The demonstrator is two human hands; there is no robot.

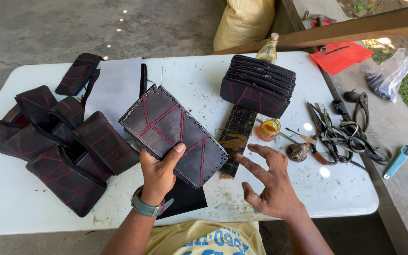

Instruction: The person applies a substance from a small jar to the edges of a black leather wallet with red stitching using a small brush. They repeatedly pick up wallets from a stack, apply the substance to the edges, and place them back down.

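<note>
We see the left hand (159, 172) holding up a dark pouch (173, 134) with red stitched lines. The thumb lies on the front of the pouch and the fingers are tucked behind it, so the grip is closed around its lower edge. A green watch (146, 207) sits on that wrist.

The right hand (270, 182) is spread wide and holds nothing. It hovers just to the right of the pouch, with its first finger pointing at the pouch's near corner. We cannot tell if that fingertip touches it.

Just past the right hand's fingers lies a long dark strip with gold print (237, 137). Beyond the right hand stands a small jar of amber liquid (268, 128), and farther off a stack of finished pouches (258, 85) and a glass bottle (268, 48).

To the left of the left hand lies a heap of more dark pouches (57, 141). Far to the right of the right hand we see scissors and rubber strips (341, 134) and a blue lighter (397, 161). Everything rests on a white table (24, 198).
</note>
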